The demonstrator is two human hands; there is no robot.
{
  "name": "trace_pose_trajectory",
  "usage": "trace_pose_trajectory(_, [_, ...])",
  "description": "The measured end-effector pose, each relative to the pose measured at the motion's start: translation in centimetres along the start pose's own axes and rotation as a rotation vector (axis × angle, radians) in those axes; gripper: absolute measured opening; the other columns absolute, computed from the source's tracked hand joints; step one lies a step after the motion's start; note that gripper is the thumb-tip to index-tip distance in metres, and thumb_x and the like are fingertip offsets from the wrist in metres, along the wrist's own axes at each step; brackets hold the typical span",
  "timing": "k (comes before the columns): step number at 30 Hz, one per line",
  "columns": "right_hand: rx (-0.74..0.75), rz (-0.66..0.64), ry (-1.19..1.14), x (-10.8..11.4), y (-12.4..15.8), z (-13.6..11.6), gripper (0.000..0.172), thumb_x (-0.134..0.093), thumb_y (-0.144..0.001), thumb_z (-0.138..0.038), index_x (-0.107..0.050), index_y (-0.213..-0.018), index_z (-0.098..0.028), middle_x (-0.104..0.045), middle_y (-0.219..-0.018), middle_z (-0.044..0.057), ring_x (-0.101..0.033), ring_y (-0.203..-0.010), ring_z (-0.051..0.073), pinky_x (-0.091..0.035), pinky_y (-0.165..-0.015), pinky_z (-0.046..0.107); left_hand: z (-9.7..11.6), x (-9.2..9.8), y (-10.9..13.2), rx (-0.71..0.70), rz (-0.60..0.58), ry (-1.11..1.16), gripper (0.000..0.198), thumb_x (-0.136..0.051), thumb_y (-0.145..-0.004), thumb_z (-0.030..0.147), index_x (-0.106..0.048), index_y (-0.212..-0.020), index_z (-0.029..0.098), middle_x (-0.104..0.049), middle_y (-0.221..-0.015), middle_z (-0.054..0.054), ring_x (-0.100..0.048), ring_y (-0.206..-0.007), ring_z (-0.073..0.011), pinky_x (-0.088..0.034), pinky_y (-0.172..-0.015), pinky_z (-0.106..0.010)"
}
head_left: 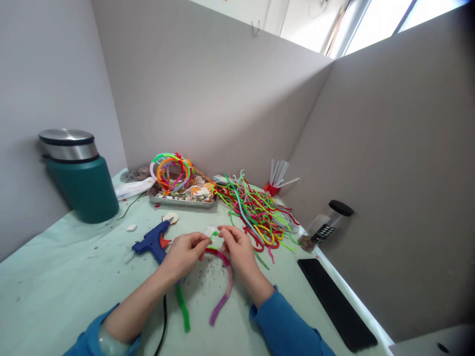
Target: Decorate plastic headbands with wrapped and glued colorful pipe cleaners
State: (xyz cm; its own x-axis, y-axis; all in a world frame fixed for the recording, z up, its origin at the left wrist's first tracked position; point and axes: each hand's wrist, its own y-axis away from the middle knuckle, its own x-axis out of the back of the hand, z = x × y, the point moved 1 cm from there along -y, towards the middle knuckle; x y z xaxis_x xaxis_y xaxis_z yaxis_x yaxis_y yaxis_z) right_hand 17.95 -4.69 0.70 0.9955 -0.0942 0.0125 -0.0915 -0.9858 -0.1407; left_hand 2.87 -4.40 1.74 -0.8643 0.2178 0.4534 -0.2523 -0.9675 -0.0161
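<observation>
My left hand (185,253) is closed in a pinch on a small, bright green twisted piece of pipe cleaner (214,234). Across from it, my right hand (239,249) has its fingertips pinched together at the other end of the same piece. Below both hands lies a fuzzy arched band (230,277), running from green on the left through red and pink to purple on the right. Its upper left part is hidden behind my left hand. Beside my left wrist rests a blue glue gun (152,243) with an orange trigger.
A metal tray (181,201) holds shells and colourful fuzzy rings. Loose pipe cleaners (256,207) are heaped right of it. A green bottle (83,183) stands left. Clear sticks (279,172) stand in a red holder. A black phone-like slab (336,302) and tipped jar (330,222) are right.
</observation>
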Motion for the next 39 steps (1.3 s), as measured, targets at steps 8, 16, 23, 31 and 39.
trace_pose_trajectory(8, [0.480, -0.099, 0.509, 1.2, 0.4, -1.0, 0.016, -0.053, -0.083, -0.021, -0.067, -0.090, -0.021, -0.061, -0.085, 0.004, -0.056, -0.079, 0.016, -0.042, -0.070, 0.027, 0.4, 0.8, 0.3, -0.128, 0.073, -0.320, 0.029, -0.043, -0.080, 0.036, -0.066, -0.072, 0.020, -0.059, -0.056, 0.002, -0.049, -0.053, -0.0134, -0.028, -0.052, -0.022])
trace_pose_trajectory(16, [0.547, -0.113, 0.766, 1.0, 0.7, -0.8, 0.013, -0.053, -0.084, -0.018, -0.062, -0.094, -0.021, -0.060, -0.088, 0.005, -0.056, -0.078, 0.017, -0.039, -0.067, 0.026, 0.6, 0.9, 0.4, -0.211, 0.082, -0.458, 0.028, -0.042, -0.083, 0.029, -0.069, -0.080, 0.021, -0.069, -0.070, -0.004, -0.055, -0.059, -0.0147, -0.029, -0.056, -0.023])
trace_pose_trajectory(23, [0.585, -0.176, 0.842, 1.0, 0.9, -1.1, 0.012, -0.052, -0.084, -0.018, -0.063, -0.088, -0.022, -0.059, -0.084, 0.004, -0.055, -0.074, 0.016, -0.037, -0.064, 0.025, 0.6, 0.8, 0.7, -0.243, 0.083, -0.575, 0.028, -0.042, -0.083, 0.027, -0.069, -0.083, 0.021, -0.071, -0.078, -0.007, -0.062, -0.071, -0.0196, -0.032, -0.060, -0.025])
trace_pose_trajectory(31, [0.337, -0.056, 0.491, 0.7, 0.3, -0.2, 0.012, -0.055, -0.078, -0.020, -0.062, -0.068, -0.019, -0.058, -0.067, 0.000, -0.053, -0.066, 0.015, -0.037, -0.061, 0.025, 0.3, 1.4, 0.2, -0.182, 0.096, -0.399, 0.029, -0.041, -0.084, 0.035, -0.066, -0.092, 0.022, -0.071, -0.076, -0.003, -0.062, -0.070, -0.0170, -0.037, -0.064, -0.023])
trace_pose_trajectory(39, [0.047, 0.025, 0.037, 0.0, 0.1, 0.6, 0.014, -0.061, -0.072, -0.028, -0.059, -0.065, -0.016, -0.048, -0.053, -0.005, -0.041, -0.050, 0.010, -0.033, -0.050, 0.023, 0.6, 0.9, 0.5, -0.153, 0.058, -0.325, 0.024, -0.040, -0.085, 0.031, -0.061, -0.077, 0.021, -0.068, -0.068, 0.000, -0.058, -0.055, -0.0133, -0.034, -0.055, -0.021])
